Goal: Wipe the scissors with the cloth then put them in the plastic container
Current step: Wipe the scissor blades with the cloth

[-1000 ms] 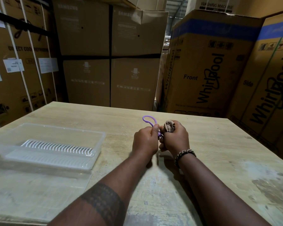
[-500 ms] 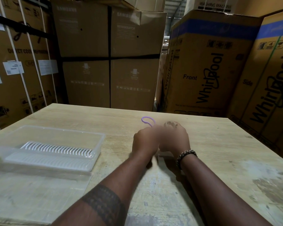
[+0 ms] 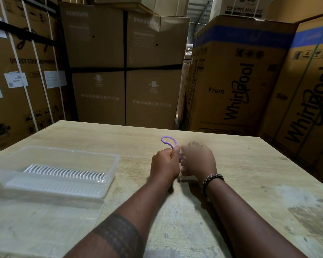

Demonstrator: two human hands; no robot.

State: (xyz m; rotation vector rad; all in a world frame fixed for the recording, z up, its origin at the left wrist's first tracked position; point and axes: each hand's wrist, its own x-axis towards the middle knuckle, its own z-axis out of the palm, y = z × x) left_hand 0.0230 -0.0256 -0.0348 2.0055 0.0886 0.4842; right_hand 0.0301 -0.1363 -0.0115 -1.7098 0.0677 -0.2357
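Note:
My left hand [image 3: 165, 164] grips the scissors [image 3: 168, 140] by the handle; one purple finger loop sticks up above my fist and the blades are hidden. My right hand [image 3: 197, 160] is fisted right beside it and motion-blurred. A bit of brownish cloth [image 3: 194, 144] shows at the top of that fist, so it holds the cloth against the scissors. The clear plastic container [image 3: 112, 164] with a white slotted insert sits open on the table at the left, well apart from both hands.
The wooden table [image 3: 250, 174] has a stained patch at the right. The container's clear lid [image 3: 35, 226] lies flat in front of the container. Tall cardboard appliance boxes [image 3: 231, 81] stand close behind the table's far edge.
My right hand has been moving back and forth over the scissors with the cloth, blurring as it goes. My left hand and the purple loop have stayed almost in place.

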